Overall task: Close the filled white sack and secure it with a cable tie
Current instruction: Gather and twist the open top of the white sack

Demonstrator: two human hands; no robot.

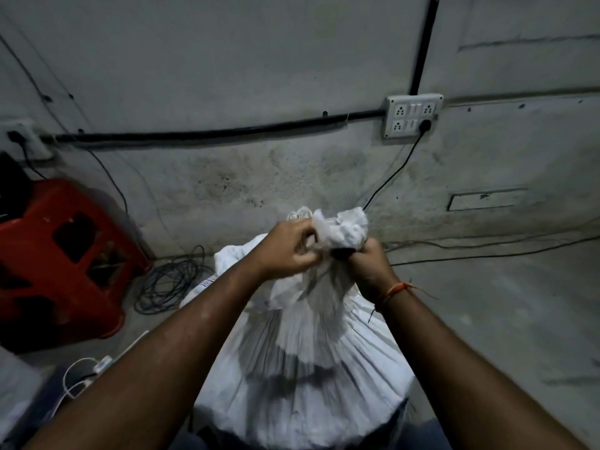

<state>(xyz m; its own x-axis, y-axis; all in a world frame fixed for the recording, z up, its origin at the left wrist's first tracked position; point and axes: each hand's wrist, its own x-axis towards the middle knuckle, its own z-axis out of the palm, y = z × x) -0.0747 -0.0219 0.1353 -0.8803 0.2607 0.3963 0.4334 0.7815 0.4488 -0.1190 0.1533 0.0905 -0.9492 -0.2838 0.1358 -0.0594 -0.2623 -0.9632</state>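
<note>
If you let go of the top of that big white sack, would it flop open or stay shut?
Probably flop open: the white sack looks like soft pleated cloth, bunched only by the left hand and right hand. It likely wouldn't tip, since its full, wide body looks heavy.

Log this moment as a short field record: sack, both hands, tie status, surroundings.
sack: white sack, full, mouth gathered into a bunched neck
left hand: left hand pinching at the neck from the left
right hand: right hand fisted around the neck just below the bunch
cable tie: something dark shows at the neck by the right hand; cannot tell if it is the tie
surroundings: red crate at left, coiled cable on floor, wall socket box
</note>
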